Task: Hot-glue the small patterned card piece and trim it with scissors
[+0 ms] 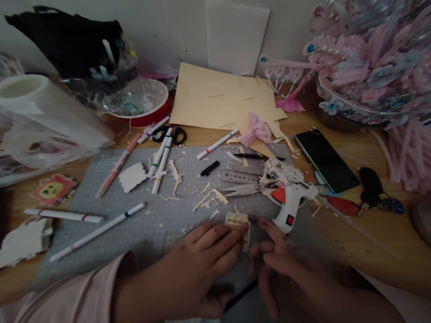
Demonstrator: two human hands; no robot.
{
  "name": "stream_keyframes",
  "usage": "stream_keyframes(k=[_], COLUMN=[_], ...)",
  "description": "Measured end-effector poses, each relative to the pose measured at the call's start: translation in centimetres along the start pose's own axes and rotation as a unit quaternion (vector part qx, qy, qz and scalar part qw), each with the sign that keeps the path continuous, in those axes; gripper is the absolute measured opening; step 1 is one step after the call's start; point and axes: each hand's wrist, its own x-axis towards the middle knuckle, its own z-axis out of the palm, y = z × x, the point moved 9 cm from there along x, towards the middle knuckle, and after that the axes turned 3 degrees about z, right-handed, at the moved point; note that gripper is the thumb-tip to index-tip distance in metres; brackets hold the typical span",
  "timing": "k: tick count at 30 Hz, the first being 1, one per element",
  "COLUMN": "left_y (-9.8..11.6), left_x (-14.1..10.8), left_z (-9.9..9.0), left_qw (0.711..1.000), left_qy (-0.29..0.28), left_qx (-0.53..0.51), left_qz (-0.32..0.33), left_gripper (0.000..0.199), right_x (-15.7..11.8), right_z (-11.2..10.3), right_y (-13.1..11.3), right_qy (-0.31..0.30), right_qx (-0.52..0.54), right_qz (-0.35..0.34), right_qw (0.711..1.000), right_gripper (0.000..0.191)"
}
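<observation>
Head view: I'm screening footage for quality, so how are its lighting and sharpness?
In the head view, light is dim, fading toward the bottom; the right hand looks smeared, probably by motion; the hot glue gun is crisper; the smartphone shows no strong glare.

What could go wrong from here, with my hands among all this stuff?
The glue gun lies close to the right hand; if hot, it might burn a finger. The silver scissors have bare blades that could nick a reaching hand. Loose paper scraps might stick to the small patterned card.
</observation>
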Motion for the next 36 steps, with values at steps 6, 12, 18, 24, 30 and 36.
stream_keyframes(k=[6,12,18,24,30,36], left_y=[-0.1,-0.1,-0.1,-0.2,-0.1,-0.2], left_x=[0.1,0.0,-0.1,0.0,-0.1,0.0], left_z=[-0.1,-0.1,0.1,0.1,0.2,0.1], left_qw=[1.000,1.000,1.000,1.000,1.000,1.000], left_qy=[0.002,0.007,-0.005,-0.006,-0.006,-0.011], left_qx=[-0.005,-0.010,-0.010,-0.013,-0.006,-0.002], left_qz=[-0.010,-0.003,-0.005,-0.008,-0.007,-0.009], left_gripper=[0.063,0.062,0.062,0.062,0.063,0.060], right_x=[0.1,0.2,0.4,0.1,-0.3,-0.6], right_z=[-0.1,0.1,0.2,0.5,0.4,-0.9], right_y=[-0.3,-0.6,-0.5,-0.3,-1.2,-1.5], right_qy=[0.005,0.005,-0.003,-0.018,0.028,0.067], right_qx=[-0.079,-0.108,-0.074,-0.125,-0.283,-0.474], right_qz=[-0.029,-0.019,-0.013,0.001,-0.008,0.004], right_qw=[0.996,0.994,0.997,0.992,0.959,0.878], right_gripper=[0.072,0.077,0.071,0.072,0.075,0.072])
